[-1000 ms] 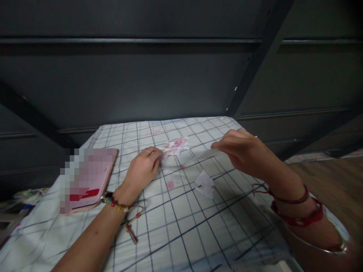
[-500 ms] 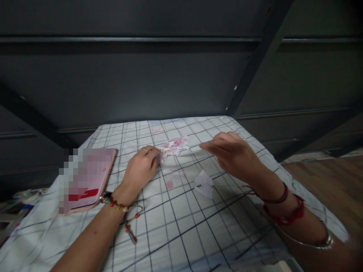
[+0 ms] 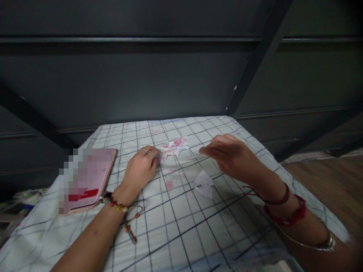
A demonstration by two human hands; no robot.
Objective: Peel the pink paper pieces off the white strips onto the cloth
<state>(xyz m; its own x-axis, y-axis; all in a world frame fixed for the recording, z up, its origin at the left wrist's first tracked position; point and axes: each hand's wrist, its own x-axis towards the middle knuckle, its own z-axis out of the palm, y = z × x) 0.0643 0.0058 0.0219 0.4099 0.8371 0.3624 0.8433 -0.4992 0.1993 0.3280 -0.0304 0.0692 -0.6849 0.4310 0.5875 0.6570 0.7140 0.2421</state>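
Note:
My left hand (image 3: 143,164) rests on the checked cloth with curled fingers closed on the left end of a torn white paper piece (image 3: 176,145) with pink marks. To the right, my right hand (image 3: 229,155) is raised slightly over the cloth, thumb and fingers pinched together. Whatever lies in that pinch is too small or too clear to make out. Below and between the hands lie a torn plain paper scrap (image 3: 204,184) and a faint pink-marked patch (image 3: 169,184).
A pink phone or tablet (image 3: 106,172), partly blurred out, lies left of my left forearm. White cloth (image 3: 159,241) with dark grid lines covers the table. Dark panels (image 3: 159,83) rise right behind it. Wooden floor (image 3: 326,177) shows at right.
My right hand has dipped very slightly, its fingertips a little lower. My left hand and the papers stay where they were.

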